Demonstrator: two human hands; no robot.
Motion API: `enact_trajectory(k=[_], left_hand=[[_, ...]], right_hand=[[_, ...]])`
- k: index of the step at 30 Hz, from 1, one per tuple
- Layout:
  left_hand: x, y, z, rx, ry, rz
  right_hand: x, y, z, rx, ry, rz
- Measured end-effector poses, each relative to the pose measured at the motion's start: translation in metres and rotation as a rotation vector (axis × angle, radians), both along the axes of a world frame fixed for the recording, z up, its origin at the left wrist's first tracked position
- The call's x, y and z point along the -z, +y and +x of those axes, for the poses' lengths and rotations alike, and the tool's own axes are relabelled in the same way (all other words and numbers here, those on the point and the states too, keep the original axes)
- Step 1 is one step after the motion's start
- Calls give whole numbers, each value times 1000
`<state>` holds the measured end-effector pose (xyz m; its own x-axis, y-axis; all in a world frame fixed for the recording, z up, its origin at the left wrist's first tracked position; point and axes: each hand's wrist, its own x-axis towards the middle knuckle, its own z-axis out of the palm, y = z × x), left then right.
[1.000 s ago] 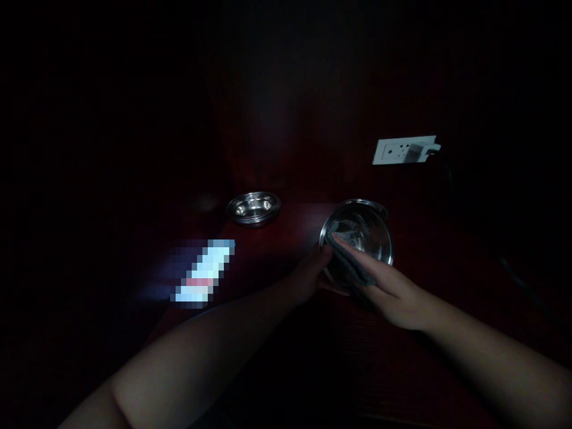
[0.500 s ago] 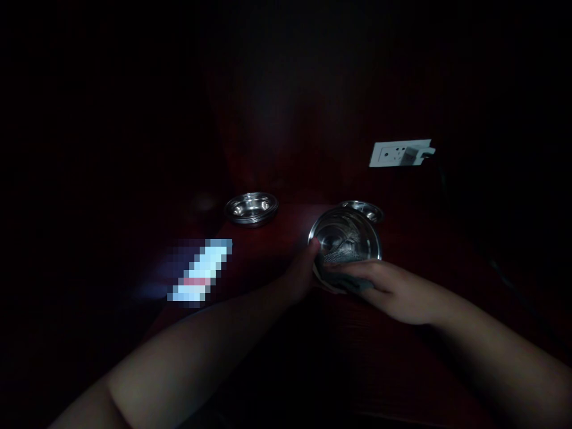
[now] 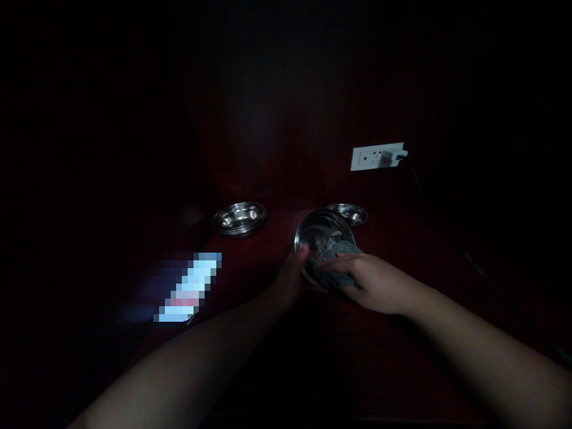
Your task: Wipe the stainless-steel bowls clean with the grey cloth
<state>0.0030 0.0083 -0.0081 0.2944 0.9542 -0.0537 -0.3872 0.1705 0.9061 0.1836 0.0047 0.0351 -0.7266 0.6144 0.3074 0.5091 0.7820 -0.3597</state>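
Observation:
In dim light my left hand (image 3: 289, 279) grips the near left rim of a steel bowl (image 3: 322, 233) tilted toward me over a dark red table (image 3: 384, 351). Its thumb lies over the rim. My right hand (image 3: 370, 281) is closed on a grey cloth (image 3: 331, 262) and presses it into the bowl's inside. Part of the bowl is hidden behind the cloth and my fingers.
A second steel bowl (image 3: 349, 213) sits just behind the held one. A stack of steel bowls (image 3: 239, 217) stands to the left. A lit, blurred screen (image 3: 188, 288) lies at the table's left edge. A white wall socket (image 3: 378, 157) with a plug and dark cable is behind.
My right hand has curled from flat fingers into a grip on the cloth inside the bowl. The held bowl has shifted left and tipped, uncovering the second bowl behind it.

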Motion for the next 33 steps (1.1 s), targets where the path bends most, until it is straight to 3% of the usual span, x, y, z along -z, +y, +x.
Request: enact_trajectory(k=[8,16,25,33], left_hand=[[-5,0,0,-89,-25,-39],[0,4,-2,42,34,-33],[9,6,-4,90,44,-6],[4,6,-3,96,80,-5]], right_hand=[[14,6,-3,113,-109,113],[19,8,-4,171,-61,109],[18,7,-5,74,8,13],[17,5,-3,-57,50,-60]])
